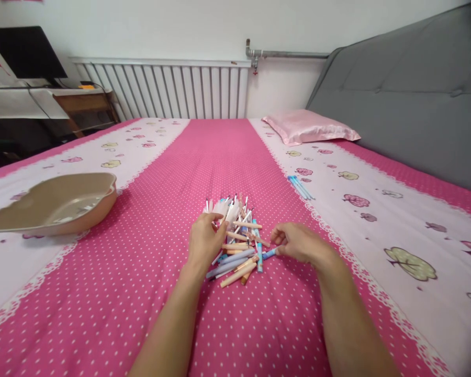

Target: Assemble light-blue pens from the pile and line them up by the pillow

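Note:
A loose pile of pens (239,267) in white, beige, lilac and blue lies on the pink dotted bedspread, between my two hands. Some at the far side carry pale, fluffy-looking white tops (231,210). My left hand (207,236) rests at the pile's left edge, thumb and forefinger apart beside the white pens. On the right, my right hand (300,243) pinches the end of a blue pen (269,254) at the pile's edge. Further right, several light-blue pens (300,187) lie side by side, apart from the pile.
A beige basin (78,191) with a few small pale items inside stands on the bedspread (149,283) at left. A pink pillow (310,127) lies by the grey headboard (400,78). A radiator (160,89) and a desk with a monitor (27,52) are at the back.

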The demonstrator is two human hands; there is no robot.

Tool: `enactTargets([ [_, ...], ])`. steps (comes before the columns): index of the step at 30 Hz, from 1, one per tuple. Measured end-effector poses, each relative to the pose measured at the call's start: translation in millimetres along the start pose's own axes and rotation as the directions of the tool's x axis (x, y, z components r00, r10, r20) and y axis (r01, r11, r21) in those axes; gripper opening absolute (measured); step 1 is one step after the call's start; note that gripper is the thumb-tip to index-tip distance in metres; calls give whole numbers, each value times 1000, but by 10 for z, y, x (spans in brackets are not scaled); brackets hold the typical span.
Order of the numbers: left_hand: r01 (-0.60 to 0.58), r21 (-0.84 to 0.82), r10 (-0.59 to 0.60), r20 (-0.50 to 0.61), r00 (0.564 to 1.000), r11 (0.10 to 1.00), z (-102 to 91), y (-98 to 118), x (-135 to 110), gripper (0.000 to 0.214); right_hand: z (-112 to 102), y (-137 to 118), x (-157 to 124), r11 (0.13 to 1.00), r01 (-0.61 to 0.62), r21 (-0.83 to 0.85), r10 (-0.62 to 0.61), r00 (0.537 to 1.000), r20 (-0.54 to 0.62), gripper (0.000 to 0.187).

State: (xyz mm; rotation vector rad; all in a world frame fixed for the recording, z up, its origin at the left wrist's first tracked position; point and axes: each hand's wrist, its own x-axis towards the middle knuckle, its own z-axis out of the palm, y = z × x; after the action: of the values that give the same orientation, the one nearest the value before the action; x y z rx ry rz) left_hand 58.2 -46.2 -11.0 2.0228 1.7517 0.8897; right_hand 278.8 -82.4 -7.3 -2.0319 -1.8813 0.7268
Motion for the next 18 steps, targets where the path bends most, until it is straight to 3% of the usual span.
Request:
enactTargets([
  [4,5,-34,-3,47,999,999,-8,21,-7,29,41,-90,17,995,45,-86,-40,998,52,20],
  [7,-2,-58,6,69,998,998,6,20,-13,29,55,-151,25,995,97,16,-98,993,61,14],
  [10,-12,-81,19,91,996,997,24,12,-19,28,91,-200,43,995,77,66,-75,997,-27,6],
  [13,-35,-83,43,100,994,996,33,3,-24,27,180,-251,91,999,16,35,-11,991,-132,13],
  [18,-20,-89,31,116,993,996,28,-38,-11,25,335,-331,171,998,-58,-8,56,987,-152,20],
])
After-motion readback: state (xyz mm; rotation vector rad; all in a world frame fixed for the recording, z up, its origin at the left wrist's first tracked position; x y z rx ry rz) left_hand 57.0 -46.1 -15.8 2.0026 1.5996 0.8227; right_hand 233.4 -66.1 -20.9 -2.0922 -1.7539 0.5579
